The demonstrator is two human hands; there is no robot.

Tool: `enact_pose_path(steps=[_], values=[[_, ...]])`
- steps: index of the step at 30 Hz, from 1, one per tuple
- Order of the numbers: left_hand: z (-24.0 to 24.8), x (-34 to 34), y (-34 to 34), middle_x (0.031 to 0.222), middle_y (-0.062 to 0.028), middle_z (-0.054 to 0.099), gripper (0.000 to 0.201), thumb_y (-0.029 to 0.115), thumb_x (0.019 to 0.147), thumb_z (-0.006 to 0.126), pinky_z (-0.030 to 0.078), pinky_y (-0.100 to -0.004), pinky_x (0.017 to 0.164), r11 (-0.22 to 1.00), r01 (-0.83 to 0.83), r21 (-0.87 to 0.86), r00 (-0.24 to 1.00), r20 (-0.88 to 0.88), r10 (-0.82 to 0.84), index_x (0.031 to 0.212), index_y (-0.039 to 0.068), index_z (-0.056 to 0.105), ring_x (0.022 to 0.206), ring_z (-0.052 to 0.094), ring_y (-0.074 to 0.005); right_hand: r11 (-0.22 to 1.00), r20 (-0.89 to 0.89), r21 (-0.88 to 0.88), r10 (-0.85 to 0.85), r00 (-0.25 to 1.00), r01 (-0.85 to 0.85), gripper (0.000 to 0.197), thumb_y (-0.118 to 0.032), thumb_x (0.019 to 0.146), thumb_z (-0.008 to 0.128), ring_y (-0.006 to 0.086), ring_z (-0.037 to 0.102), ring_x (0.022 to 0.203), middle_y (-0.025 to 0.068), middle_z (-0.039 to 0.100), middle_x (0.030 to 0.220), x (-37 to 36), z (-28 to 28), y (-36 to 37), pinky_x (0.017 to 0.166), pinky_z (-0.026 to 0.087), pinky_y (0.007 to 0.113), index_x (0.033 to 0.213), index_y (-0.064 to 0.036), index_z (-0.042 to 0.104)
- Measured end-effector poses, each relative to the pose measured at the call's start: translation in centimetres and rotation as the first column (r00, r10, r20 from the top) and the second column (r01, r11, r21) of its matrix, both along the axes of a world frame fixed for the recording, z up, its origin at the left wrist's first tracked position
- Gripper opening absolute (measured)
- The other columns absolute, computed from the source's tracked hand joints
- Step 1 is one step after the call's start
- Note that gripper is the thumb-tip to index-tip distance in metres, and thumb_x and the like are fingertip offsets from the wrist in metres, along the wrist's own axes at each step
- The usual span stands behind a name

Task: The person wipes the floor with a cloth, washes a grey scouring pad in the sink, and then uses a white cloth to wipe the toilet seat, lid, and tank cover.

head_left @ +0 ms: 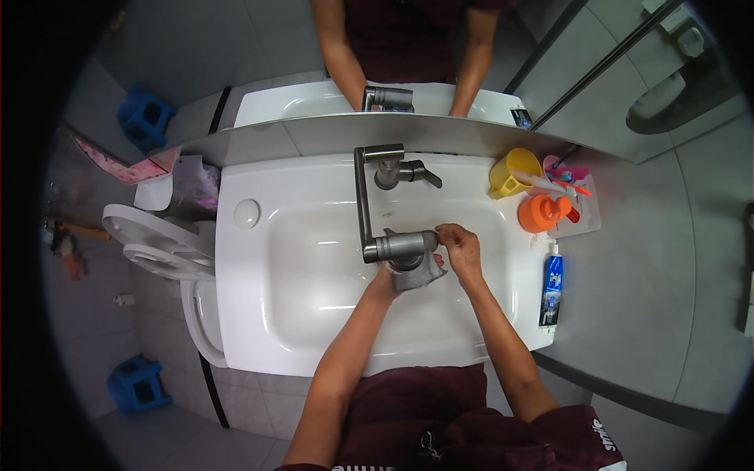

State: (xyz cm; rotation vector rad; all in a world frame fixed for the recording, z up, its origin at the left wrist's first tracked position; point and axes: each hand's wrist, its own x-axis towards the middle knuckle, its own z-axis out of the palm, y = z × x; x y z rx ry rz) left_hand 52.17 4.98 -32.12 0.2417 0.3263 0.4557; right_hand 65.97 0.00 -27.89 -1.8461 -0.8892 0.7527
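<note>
Handling the cloth [422,277] should take little force: it appears thin, soft, light and limp. If wet, it may cling to skin and slip between the fingers; breakage is unlikely.

Location: over the basin [302,290], directly below the spout [404,246], which hides part of it. The cloth lies against the left hand [386,280].

Hand state: the left hand is beneath the spout, in contact with the cloth. Spout and cloth cover most of it, so how far it is closed cannot be told. The right hand [462,250] has bent fingers at the right end of the spout; whether they touch the spout or pinch cloth cannot be told.

Grip point: the loose front edge, which hangs clear of the spout. If wet, a bunched, full-palm hold should be surer than a fingertip pinch.

Obstructions: the spout limits access from above; its arm [363,196] limits access from the left. The lever [424,174] stands behind.

Surroundings: a yellow cup [514,173], an orange bottle [537,213] and a blue tube [553,286] occupy the right side, well apart from the cloth. A round disc [247,213] sits on the left rim.
</note>
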Motion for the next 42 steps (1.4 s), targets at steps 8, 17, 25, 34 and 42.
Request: enact_pose_path(steps=[8, 17, 25, 34, 42], values=[[2.0, 0.3, 0.3, 0.097, -0.0107, 0.06, 0.067, 0.063, 0.082, 0.035, 0.05, -0.0391, 0.074, 0.998, 0.06, 0.011, 0.967, -0.248, -0.056, 0.111, 0.006, 0.052, 0.08, 0.061, -0.0271, 0.996, 0.165, 0.092, -0.032, 0.986, 0.017, 0.016, -0.01, 0.082, 0.052, 0.0182, 0.057, 0.065, 0.0112, 0.061, 0.074, 2.7, 0.2, 2.0, 0.06, 0.045, 0.027, 0.09, -0.0014, 0.063], [1.9, -2.6, 0.1, 0.101, -0.0139, 0.059, 0.07, 0.062, 0.078, 0.044, 0.05, -0.0386, 0.079, 0.999, 0.037, 0.006, 0.988, -0.15, -0.036, 0.118, 0.005, 0.048, 0.085, 0.061, -0.0275, 0.982, -0.077, 0.185, -0.02, 0.997, 0.034, 0.019, -0.009, 0.084, 0.049, 0.0118, 0.051, 0.062, 0.0068, 0.059, 0.074, 3.9, 1.2, 6.1, 0.061, 0.042, 0.023, 0.096, 0.0004, 0.06], [1.0, -6.1, -1.1, 0.108, -0.0162, 0.055, 0.062, 0.054, 0.085, 0.041, 0.052, -0.0438, 0.077, 0.993, 0.106, -0.048, 0.971, -0.208, -0.114, 0.121, 0.003, 0.042, 0.088, 0.06, -0.0328, 0.963, -0.657, -0.13, 0.096, 0.748, -0.238, 0.028, -0.024, 0.087, 0.047, 0.0143, 0.057, 0.074, 0.0076, 0.06, 0.083, 0.2, -1.0, 1.5, 0.066, 0.048, 0.026, 0.096, -0.002, 0.06], [-0.7, -16.0, -2.8, 0.107, -0.0192, 0.054, 0.06, 0.009, 0.073, 0.059, 0.052, -0.0407, 0.077, 0.904, 0.331, 0.271, 0.704, -0.708, -0.045, 0.126, -0.003, 0.031, 0.088, 0.06, -0.0292, 0.71, -0.649, -0.146, 0.458, 0.608, -0.689, 0.022, -0.028, 0.083, 0.055, 0.01, 0.053, 0.073, -0.0004, 0.058, 0.083, -8.1, -7.0, 1.1, 0.055, 0.048, 0.026, 0.095, -0.0117, 0.061], [6.4, -17.4, -2.2, 0.095, -0.0161, 0.059, 0.052, 0.0, 0.07, 0.06, 0.055, -0.0347, 0.061, 0.972, 0.081, 0.22, 0.689, -0.717, 0.105, 0.119, 0.002, 0.039, 0.071, 0.064, -0.0265, 0.79, -0.511, -0.083, 0.49, 0.706, -0.608, 0.031, -0.01, 0.073, 0.064, 0.0214, 0.058, 0.09, 0.0065, 0.061, 0.094, -6.2, -5.4, 3.6, 0.081, 0.045, 0.032, 0.102, -0.0094, 0.055]])
